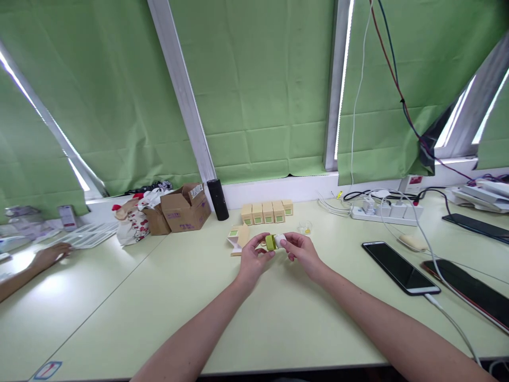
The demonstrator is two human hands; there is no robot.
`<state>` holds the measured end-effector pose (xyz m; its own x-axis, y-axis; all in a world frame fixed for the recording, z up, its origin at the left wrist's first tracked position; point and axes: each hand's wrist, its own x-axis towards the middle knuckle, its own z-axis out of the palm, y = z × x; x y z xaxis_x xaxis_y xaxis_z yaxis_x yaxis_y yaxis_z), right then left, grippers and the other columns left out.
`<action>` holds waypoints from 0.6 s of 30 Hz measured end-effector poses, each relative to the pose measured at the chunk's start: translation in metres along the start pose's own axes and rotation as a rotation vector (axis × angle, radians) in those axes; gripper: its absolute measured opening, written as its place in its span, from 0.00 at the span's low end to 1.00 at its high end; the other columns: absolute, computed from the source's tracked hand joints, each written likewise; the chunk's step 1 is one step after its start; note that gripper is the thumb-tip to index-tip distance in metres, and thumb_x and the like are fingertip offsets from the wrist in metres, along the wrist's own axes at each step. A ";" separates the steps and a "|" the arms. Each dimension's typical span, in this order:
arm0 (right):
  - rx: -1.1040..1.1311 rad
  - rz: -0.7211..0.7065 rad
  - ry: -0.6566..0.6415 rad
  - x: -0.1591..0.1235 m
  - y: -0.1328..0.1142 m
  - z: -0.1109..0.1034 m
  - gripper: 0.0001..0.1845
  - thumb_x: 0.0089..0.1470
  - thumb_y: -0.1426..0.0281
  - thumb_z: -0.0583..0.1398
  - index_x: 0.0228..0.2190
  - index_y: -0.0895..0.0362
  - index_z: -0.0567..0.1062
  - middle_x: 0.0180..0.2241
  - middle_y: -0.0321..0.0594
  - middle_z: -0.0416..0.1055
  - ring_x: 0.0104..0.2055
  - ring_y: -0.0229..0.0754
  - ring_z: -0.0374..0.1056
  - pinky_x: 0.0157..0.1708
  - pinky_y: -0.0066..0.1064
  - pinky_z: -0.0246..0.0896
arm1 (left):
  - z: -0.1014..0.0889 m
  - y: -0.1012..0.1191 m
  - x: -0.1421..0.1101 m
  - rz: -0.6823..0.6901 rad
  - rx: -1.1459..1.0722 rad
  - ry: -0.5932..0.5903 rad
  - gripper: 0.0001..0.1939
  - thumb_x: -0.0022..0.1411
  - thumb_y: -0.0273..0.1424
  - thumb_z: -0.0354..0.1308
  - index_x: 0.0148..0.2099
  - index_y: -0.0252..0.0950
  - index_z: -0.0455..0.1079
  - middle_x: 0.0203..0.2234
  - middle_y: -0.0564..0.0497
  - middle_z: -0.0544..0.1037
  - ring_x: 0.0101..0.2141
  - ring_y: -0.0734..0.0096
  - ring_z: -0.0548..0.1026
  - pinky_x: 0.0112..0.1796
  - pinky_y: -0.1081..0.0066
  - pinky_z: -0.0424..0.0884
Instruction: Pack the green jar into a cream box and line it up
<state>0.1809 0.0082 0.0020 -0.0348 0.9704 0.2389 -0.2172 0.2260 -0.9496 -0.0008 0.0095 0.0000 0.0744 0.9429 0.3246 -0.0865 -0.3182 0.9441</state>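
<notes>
My left hand (pixel 254 258) and my right hand (pixel 302 250) meet above the pale green table (pixel 278 318), both pinched on a small green and white object (pixel 275 241). The left fingers hold its green end, the right fingers its white end. Just behind the left hand lies an opened small beige box (pixel 238 239). A row of several small beige boxes with green labels (pixel 266 212) stands further back by the window sill. A tiny clear item (pixel 305 229) lies behind my right hand.
A black cylinder (pixel 218 199), cardboard boxes (pixel 185 207) and a printed bag (pixel 129 220) stand at the back left. A power strip (pixel 385 211) with cables and phones (pixel 400 267) lie at the right. Another person's hand (pixel 50 255) rests at the far left.
</notes>
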 end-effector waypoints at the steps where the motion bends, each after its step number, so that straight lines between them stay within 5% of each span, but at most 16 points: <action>1: -0.010 -0.005 -0.002 0.000 0.001 0.000 0.28 0.42 0.47 0.73 0.34 0.58 0.82 0.28 0.39 0.75 0.22 0.34 0.58 0.19 0.29 0.53 | 0.000 0.000 0.000 0.001 0.009 -0.004 0.27 0.48 0.29 0.74 0.52 0.37 0.78 0.48 0.43 0.81 0.47 0.58 0.78 0.45 0.64 0.74; 18: -0.055 -0.015 -0.022 -0.003 0.001 0.003 0.27 0.43 0.46 0.73 0.33 0.57 0.83 0.29 0.40 0.77 0.22 0.35 0.60 0.20 0.29 0.53 | 0.003 0.006 -0.003 0.048 0.180 0.017 0.24 0.47 0.27 0.73 0.49 0.40 0.80 0.48 0.45 0.83 0.49 0.55 0.78 0.46 0.62 0.70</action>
<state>0.1781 0.0052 0.0013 -0.0535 0.9650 0.2567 -0.1634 0.2452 -0.9556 0.0013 0.0043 0.0047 0.0573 0.9274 0.3696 0.0897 -0.3735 0.9233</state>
